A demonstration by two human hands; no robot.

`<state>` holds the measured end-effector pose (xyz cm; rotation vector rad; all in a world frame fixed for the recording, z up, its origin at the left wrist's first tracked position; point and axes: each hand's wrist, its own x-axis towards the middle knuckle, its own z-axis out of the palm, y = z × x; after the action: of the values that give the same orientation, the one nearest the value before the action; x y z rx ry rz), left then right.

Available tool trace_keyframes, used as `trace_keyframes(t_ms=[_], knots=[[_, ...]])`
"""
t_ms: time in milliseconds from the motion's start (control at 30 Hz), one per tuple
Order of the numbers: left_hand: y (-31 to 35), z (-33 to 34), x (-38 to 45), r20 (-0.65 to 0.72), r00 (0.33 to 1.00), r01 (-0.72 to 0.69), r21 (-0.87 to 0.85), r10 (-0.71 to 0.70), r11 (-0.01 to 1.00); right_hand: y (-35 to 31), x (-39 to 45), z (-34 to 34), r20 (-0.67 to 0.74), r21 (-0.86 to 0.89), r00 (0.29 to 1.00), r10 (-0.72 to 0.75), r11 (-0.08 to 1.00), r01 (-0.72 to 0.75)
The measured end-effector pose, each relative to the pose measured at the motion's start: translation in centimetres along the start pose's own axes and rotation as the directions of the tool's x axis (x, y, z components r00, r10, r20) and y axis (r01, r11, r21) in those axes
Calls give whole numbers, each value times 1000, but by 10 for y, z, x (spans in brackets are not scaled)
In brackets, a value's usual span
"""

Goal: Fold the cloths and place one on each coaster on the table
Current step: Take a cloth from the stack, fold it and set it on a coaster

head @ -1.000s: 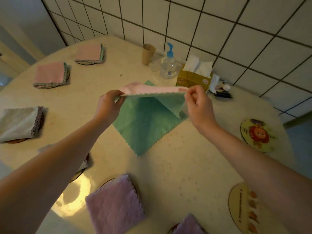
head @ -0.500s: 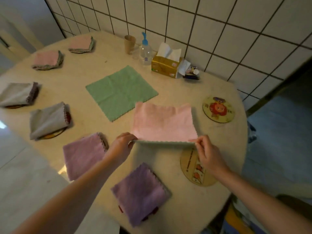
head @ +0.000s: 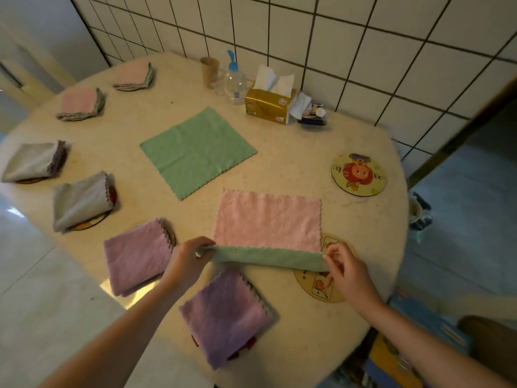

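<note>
The pink cloth (head: 267,218) lay flat on the worktop (head: 293,163), near its front edge. Its near edge was lifted and turned back, showing a green underside as a long strip between the two hands. The left hand (head: 186,263) pinched the strip's left end with curled fingers. The right hand (head: 345,271) pinched the right end between thumb and fingertips, above a coaster (head: 316,287) that the cloth's corner partly covered.

A green cloth (head: 197,151) lay unfolded and flat farther back, near the middle of the worktop, apart from the pink one. A second bare coaster (head: 359,174) with a cartoon picture sat to the right, well apart from both cloths.

Six folded cloths sat on coasters along the left and front: two pink ones (head: 82,103) at the far left, two grey ones (head: 81,200) nearer, and two purple ones (head: 137,254) closest to the person, one just beside the left hand and the other between the forearms.

At the back, by the tiled wall (head: 363,51), stood a paper cup (head: 209,71), a pump bottle (head: 235,79) and a tissue box (head: 268,106), with small clutter (head: 312,114) beside the box that I could not make out.
</note>
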<state>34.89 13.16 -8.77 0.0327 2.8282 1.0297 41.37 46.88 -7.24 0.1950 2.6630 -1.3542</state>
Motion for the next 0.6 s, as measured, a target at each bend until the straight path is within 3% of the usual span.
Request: trace_keyframes(t_ms=[200, 367, 600], knots=[[12, -1, 63, -58, 970, 207, -307, -235, 929, -13, 57, -12, -180, 132, 979, 97, 988, -74], [16, 5, 109, -59, 953, 273, -253, -297, 928, -6, 106, -14, -274, 19, 954, 122, 992, -122], [16, 18, 160, -10, 951, 305, -154, -310, 940, 18, 165, -4, -238, 24, 936, 261, 964, -263]])
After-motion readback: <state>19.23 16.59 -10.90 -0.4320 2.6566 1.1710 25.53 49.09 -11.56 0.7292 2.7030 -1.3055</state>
